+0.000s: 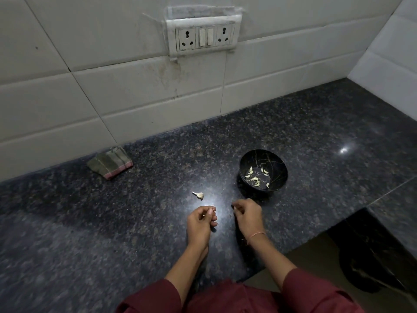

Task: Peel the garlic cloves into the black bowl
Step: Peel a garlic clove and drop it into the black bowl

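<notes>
Left hand (201, 219) curled round small pale piece (204, 215), likely clove; right hand (247, 214) curled just beside, contents too small to tell. Loose clove (199, 195) on counter (135, 222) ahead, peeled cloves (255, 177) in black bowl (282, 161) at right. Best: nick tip, strip skin clean, then drop clove over bowl.

Dark speckled granite counter (90, 222), glossy, light glare (344, 150) at 3 o'clock. White tiled wall (67, 98) behind; stained socket plate (204, 36) at 12. Folded cloth (110, 162) at 9.
</notes>
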